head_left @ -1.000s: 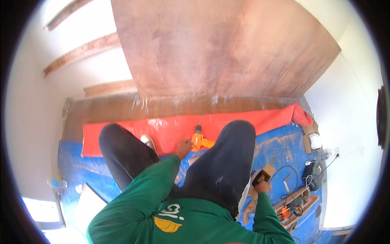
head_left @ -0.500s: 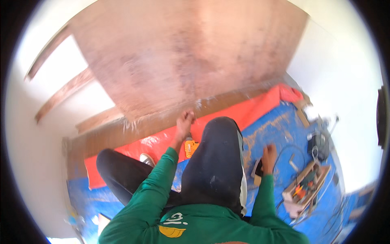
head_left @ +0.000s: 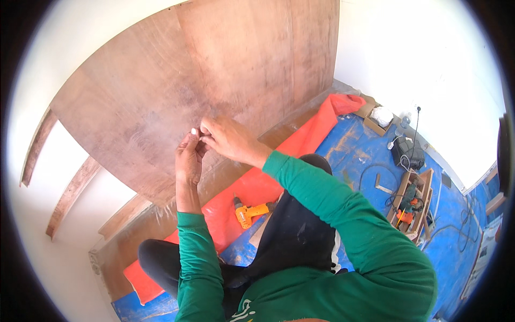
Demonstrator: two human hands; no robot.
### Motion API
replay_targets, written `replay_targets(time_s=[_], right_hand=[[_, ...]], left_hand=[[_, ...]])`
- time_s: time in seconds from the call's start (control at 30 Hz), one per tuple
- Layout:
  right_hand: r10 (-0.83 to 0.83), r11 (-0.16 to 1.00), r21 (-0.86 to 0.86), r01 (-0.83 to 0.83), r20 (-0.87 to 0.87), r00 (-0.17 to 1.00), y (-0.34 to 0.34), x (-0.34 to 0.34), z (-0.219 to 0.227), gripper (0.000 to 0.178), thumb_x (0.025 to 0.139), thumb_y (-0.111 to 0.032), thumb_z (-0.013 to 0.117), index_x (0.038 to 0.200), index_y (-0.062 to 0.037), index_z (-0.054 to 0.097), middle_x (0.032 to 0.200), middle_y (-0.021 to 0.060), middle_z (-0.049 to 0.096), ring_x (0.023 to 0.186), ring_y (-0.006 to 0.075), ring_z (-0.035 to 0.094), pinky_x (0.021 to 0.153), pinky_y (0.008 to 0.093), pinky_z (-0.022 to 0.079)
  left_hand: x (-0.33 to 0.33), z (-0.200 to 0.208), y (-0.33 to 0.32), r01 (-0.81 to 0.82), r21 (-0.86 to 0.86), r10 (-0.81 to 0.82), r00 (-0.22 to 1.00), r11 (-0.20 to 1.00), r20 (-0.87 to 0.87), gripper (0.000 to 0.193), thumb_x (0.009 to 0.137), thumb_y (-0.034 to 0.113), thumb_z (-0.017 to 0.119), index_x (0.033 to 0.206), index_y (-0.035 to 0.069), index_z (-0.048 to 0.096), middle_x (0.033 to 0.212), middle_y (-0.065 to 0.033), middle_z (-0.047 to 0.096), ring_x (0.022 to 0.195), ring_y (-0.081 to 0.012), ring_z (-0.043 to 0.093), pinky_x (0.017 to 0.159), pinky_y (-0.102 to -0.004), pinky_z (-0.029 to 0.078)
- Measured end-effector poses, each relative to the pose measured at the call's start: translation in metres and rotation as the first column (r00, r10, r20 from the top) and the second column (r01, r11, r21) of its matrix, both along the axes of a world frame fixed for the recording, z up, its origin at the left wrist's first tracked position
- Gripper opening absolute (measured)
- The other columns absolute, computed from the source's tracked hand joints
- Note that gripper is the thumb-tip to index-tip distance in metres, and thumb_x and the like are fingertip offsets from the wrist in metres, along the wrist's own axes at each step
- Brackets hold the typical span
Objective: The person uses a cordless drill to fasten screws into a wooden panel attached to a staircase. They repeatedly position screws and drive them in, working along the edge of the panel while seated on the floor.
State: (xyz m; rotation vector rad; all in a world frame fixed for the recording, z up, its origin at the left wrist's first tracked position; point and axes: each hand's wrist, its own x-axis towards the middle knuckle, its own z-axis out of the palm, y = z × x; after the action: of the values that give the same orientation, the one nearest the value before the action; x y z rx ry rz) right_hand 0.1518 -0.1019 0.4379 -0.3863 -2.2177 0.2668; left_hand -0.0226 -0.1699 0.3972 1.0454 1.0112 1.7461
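My left hand point(head_left: 189, 156) and my right hand point(head_left: 229, 140) meet in front of the upright plywood panel point(head_left: 145, 102). Both are closed, fingertips pinched together. Whatever sits between them is too small to make out. Below them a yellow-orange cordless drill point(head_left: 245, 216) lies beside my bent right leg, partly on the red-orange sheet point(head_left: 236, 188). Nothing touches the drill's grip.
Blue tarp point(head_left: 343, 140) covers the floor. Rightward stand a wooden tool tray point(head_left: 424, 185) with tools, a black case point(head_left: 409, 153) and a cardboard box point(head_left: 370, 122). Cables point(head_left: 455, 228) trail nearby. Wooden strips point(head_left: 70, 198) project from the left wall.
My right hand has risen from beside my right knee and crossed left to join my left hand. My left hand has also moved leftward. The view has turned right.
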Motion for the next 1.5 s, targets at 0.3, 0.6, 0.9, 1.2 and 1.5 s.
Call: replay_targets(time_s=[0.3,0.6,0.9,1.2,1.5], right_hand=[[0.004,0.996,-0.088,0.027,0.330,0.944,-0.003,0.026,-0.070,0.058,0.093,-0.027,0.082,0.132,0.0066,0.056,0.111,0.0309,0.074,0.108,0.0477,0.073,0.091,0.0564,0.059],[0.124,0.941,-0.268,0.204,0.838,0.532,-0.043,0.058,-0.040,0.068,0.092,-0.036,0.084,0.141,0.0027,0.056,0.126,0.0266,0.073,0.119,0.0446,0.072,0.093,0.0589,0.059],[-0.021,0.933,-0.122,0.338,0.920,0.391,0.003,0.042,-0.222,0.064,0.086,-0.034,0.087,0.140,-0.0056,0.066,0.127,0.0185,0.075,0.125,0.0383,0.071,0.098,0.0577,0.058],[-0.104,0.915,-0.058,0.398,0.921,0.375,-0.052,0.033,-0.448,0.052,0.092,-0.024,0.077,0.141,-0.0100,0.068,0.150,0.0126,0.063,0.142,0.0387,0.057,0.116,0.0646,0.044],[-0.172,0.897,-0.054,0.440,0.872,0.459,-0.045,0.021,-0.446,0.045,0.100,-0.023,0.064,0.143,-0.0096,0.066,0.140,0.0145,0.066,0.136,0.0350,0.062,0.107,0.0621,0.050]], left_hand=[[-0.054,-0.192,0.041,-0.056,-0.010,0.043,0.627,0.998,0.778,0.039,0.117,0.044,0.059,0.115,0.007,0.071,0.081,0.0038,0.057,0.071,-0.0118,0.057,0.067,-0.0242,0.053],[0.122,-0.427,0.030,0.095,-0.619,0.578,0.273,0.779,0.769,0.013,0.109,0.018,0.067,0.098,0.011,0.064,0.081,-0.0010,0.062,0.066,-0.0164,0.061,0.061,-0.0320,0.060],[0.053,-0.472,0.042,-0.165,-0.645,0.523,0.745,0.746,0.414,0.024,0.113,0.030,0.055,0.097,0.012,0.058,0.080,0.0007,0.058,0.065,-0.0175,0.062,0.058,-0.0298,0.051],[0.020,-0.443,-0.010,-0.461,-0.459,0.176,0.825,0.760,-0.537,0.008,0.106,0.011,0.064,0.108,0.004,0.065,0.082,-0.0007,0.061,0.065,-0.0155,0.058,0.059,-0.0307,0.050],[0.162,0.052,-0.033,0.494,-0.133,-0.506,0.784,0.859,-0.358,0.035,0.113,0.025,0.066,0.136,0.001,0.076,0.090,0.0029,0.064,0.082,-0.0069,0.059,0.078,-0.0259,0.049]])
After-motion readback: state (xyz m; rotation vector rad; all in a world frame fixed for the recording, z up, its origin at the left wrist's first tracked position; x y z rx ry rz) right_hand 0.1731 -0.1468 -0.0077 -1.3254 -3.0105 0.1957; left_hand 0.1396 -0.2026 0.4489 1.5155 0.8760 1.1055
